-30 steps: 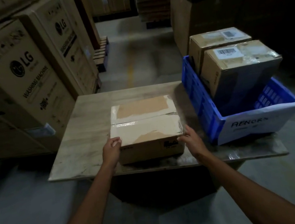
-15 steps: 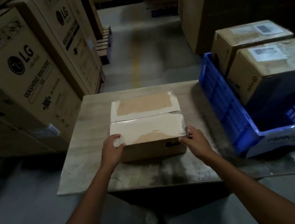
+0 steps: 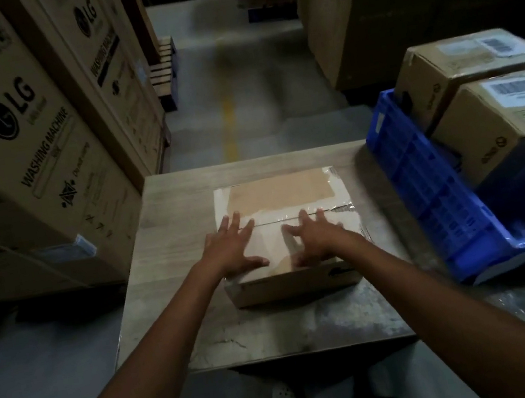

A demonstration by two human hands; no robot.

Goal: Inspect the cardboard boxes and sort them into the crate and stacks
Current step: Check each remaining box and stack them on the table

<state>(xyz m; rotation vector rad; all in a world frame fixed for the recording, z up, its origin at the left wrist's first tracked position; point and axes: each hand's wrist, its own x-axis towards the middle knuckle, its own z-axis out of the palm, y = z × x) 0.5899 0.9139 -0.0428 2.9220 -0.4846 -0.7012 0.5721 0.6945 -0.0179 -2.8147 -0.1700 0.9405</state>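
Pallet (image 3: pixel 165 72) and yellow line (image 3: pixel 228 124) beyond the table (image 3: pixel 179 206).

A flat cardboard box (image 3: pixel 283 195), its top seam taped over whitish patches, lies level on the table (image 3: pixel 174 220). To its right, a blue crate (image 3: pixel 426 192) holds a near labelled box (image 3: pixel 492 129) and a far labelled box (image 3: pixel 451 70).

A second ago my left hand (image 3: pixel 233 249) was curled at the near left corner of the cardboard box (image 3: pixel 282 192) and my right hand (image 3: pixel 316 238) clasped its near right corner. Now both have come up off the sides and lie flat on the taped top, fingers straight and spread, reaching to the seam across the middle. My head has come in closer over the table (image 3: pixel 180 212), so the blue crate (image 3: pixel 426 192) has slid toward the right edge of the view.
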